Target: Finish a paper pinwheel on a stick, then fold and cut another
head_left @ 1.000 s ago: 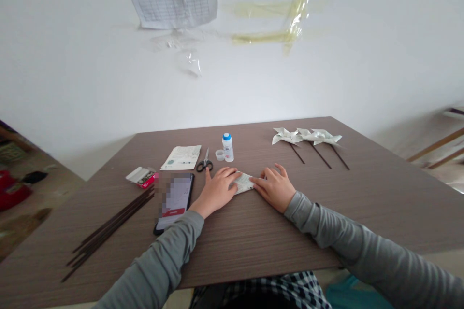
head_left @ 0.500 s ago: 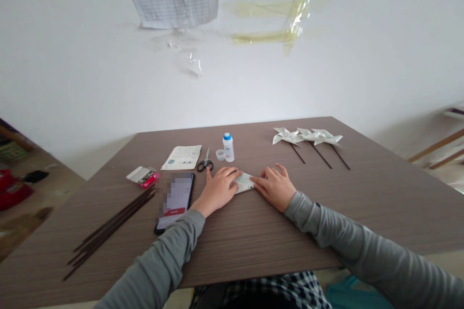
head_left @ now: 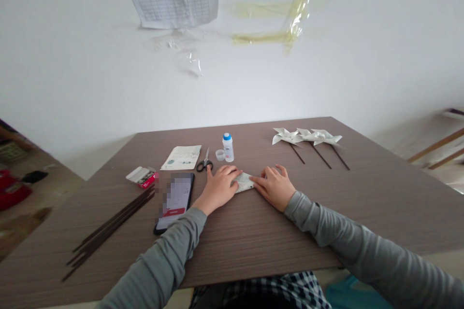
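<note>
A small folded piece of printed paper (head_left: 244,182) lies flat on the brown table (head_left: 253,236). My left hand (head_left: 216,189) presses on its left part with fingers spread. My right hand (head_left: 273,187) presses on its right edge, fingertips touching the paper. Most of the paper is hidden under the two hands. Both arms wear grey sleeves.
A phone (head_left: 175,200) lies left of my left hand, with dark sticks (head_left: 108,231) further left. Behind are a small box (head_left: 142,176), a paper sheet (head_left: 181,157), scissors (head_left: 205,162), a glue bottle (head_left: 228,147) with a cap (head_left: 219,155). Three paper pinwheels (head_left: 308,137) lie far right.
</note>
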{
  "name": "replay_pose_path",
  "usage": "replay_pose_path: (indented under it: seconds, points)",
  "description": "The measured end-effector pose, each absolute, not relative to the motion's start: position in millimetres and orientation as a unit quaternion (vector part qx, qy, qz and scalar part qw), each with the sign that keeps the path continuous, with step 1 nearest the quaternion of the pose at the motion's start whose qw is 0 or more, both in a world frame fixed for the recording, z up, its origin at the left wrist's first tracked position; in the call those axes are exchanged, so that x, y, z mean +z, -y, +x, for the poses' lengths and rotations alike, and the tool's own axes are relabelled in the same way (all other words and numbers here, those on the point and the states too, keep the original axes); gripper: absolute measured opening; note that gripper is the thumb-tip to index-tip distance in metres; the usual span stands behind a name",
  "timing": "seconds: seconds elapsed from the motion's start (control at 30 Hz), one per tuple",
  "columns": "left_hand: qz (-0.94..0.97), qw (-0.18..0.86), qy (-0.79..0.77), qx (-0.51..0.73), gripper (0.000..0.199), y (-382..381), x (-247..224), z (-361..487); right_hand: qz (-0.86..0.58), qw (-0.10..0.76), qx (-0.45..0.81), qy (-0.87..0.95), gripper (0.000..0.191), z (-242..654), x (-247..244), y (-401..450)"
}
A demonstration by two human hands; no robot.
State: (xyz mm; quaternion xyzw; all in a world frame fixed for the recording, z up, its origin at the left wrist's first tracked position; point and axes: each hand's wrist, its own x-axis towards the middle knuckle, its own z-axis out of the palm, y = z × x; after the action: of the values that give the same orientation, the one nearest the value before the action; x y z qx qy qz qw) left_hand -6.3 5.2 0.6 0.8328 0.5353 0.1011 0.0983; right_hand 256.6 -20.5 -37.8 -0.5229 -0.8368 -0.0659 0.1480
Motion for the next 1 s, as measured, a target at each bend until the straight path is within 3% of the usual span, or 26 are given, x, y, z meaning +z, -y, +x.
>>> replay_pose_path:
  seconds: [0.8, 1.0]
  points:
    - [0.818, 0.109, -0.555, 0.102, 0.052, 2.0, -7.0, -14.3, -0.519, 0.152, -0.085, 0.837, 0.035, 256.7, -39.5, 21.2]
    - [0.824, 0.123, -0.547, 0.083, 0.059, -4.8, -1.4, -11.5, -0.519, 0.154, -0.093, 0.836, 0.035, 256.0, -42.4, 20.5]
